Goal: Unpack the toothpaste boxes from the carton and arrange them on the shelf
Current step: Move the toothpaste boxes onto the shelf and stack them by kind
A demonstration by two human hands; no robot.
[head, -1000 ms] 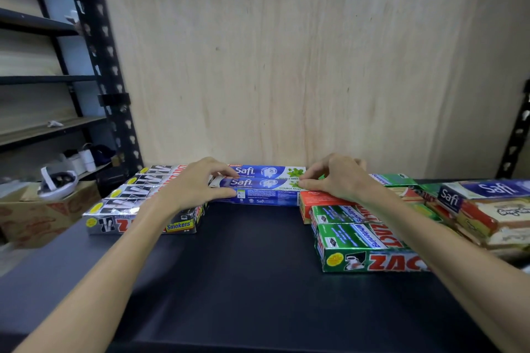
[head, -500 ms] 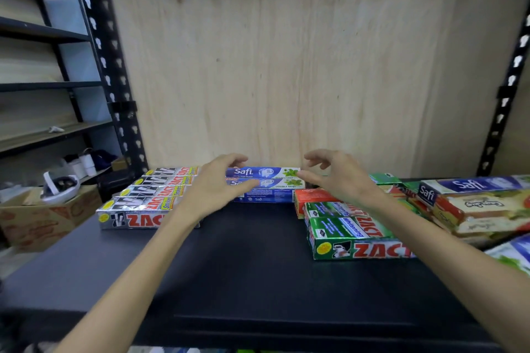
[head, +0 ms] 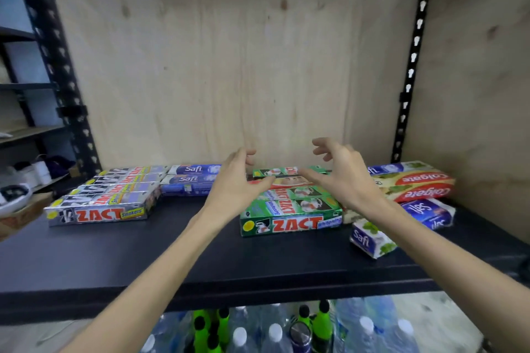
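Both hands hang over the middle of the black metal shelf [head: 172, 261], and neither one is holding anything. The left hand [head: 238, 183] has its fingers loosely curved, thumb reaching towards the right; the right hand [head: 341, 172] mirrors it, fingers spread and slack, thumb pointing left. The two thumbs come close to meeting above the near-back end of the stack of green cardboard Zact toothpaste boxes [head: 292, 209].

What matters for any next reach is how that green stack lies. Its long axis runs left to right, parallel to the shelf's front edge, and it sits directly under and just in front of both hands. The left hand is over its left end and the right hand over its right end, so I would judge neither hand clearly nearer; a two-handed squaring-up from each end looks the natural move.

To the left, the blue Safi toothpaste boxes [head: 192, 183] lie the same way against the pale plywood back panel [head: 229, 51], just beside the left hand's wrist. Further left sits the row of silver-and-black Zact Smokers boxes [head: 100, 206]. To the right, a looser pile of red-and-cream Colgate boxes [head: 415, 183] lies askew, and a single blue-and-white Safi box [head: 370, 241] points its end at the shelf's front, out of line with the rest. The carton itself is not in sight.
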